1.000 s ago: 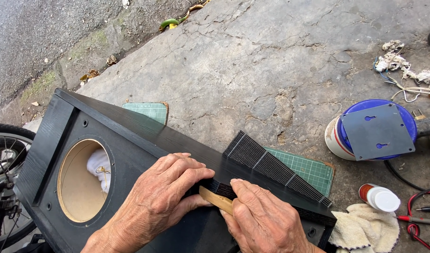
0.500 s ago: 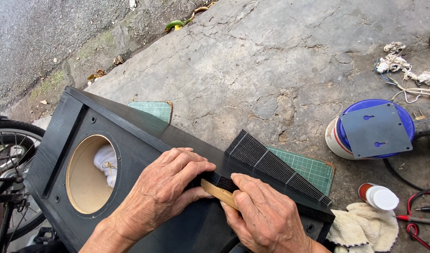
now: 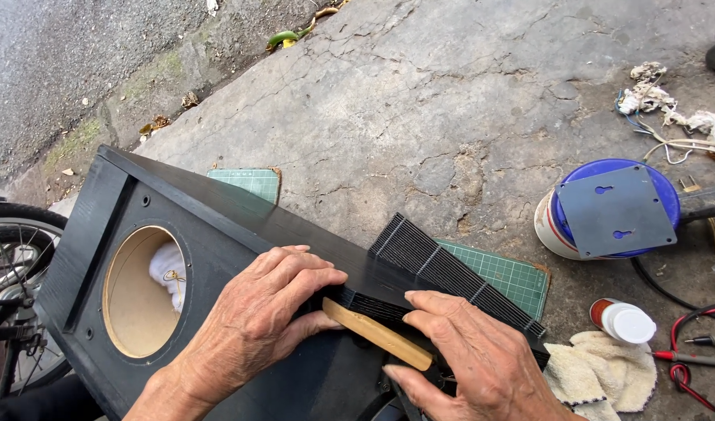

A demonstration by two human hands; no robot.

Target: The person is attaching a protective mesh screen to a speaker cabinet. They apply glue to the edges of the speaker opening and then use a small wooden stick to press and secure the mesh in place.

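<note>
A black wooden speaker cabinet (image 3: 217, 234) lies on its back on the concrete, its round cut-out (image 3: 143, 290) showing white stuffing inside. My left hand (image 3: 256, 327) lies flat on the cabinet's front, fingers pressing against a black ribbed grille piece (image 3: 443, 273) at the cabinet's edge. My right hand (image 3: 482, 359) grips a flat wooden stick (image 3: 377, 334) laid against the grille's lower edge, between both hands.
A green cutting mat (image 3: 506, 277) lies under the cabinet. To the right are a blue-lidded tub (image 3: 607, 206) with a grey metal plate on it, a small white-capped bottle (image 3: 624, 320), a cloth (image 3: 607, 374), red and black leads (image 3: 697, 351). A bicycle wheel (image 3: 14, 296) stands left.
The view has shifted slightly, with the cabinet sitting further right in frame. Both hands stay pressed on the grille and stick, with only small finger movement.
</note>
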